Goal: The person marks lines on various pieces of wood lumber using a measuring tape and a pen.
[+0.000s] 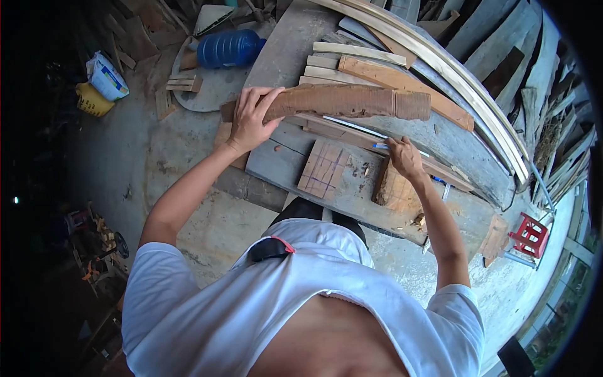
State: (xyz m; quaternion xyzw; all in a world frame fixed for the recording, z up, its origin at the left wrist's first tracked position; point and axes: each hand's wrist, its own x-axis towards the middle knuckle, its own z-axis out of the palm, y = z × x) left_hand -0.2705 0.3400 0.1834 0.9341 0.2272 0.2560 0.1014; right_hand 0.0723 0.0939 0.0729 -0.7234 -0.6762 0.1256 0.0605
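Note:
My left hand (252,119) is closed around the left end of a long, rough brown piece of wood (339,102), its thumb along the near edge. The wood is held across the bench with its right end over other pieces. My right hand (406,157) is closed on a slim blue pen-like object (380,146), its blue end showing past the fingers. A thin white strip (355,125), perhaps a ruler, lies along a reddish board (339,133) and runs toward that hand. Nearer me on the bench are a square block with dark pencilled lines (324,169) and a chunky yellowish wood block (397,188).
Cut wood strips (358,53) and an orange-brown curved piece (408,88) lie on the bench's far side. Long bent slats (440,53) arc behind them. A blue water jug (229,49) is at upper left, a red stool (529,235) at right. Stacked planks (527,56) line the back.

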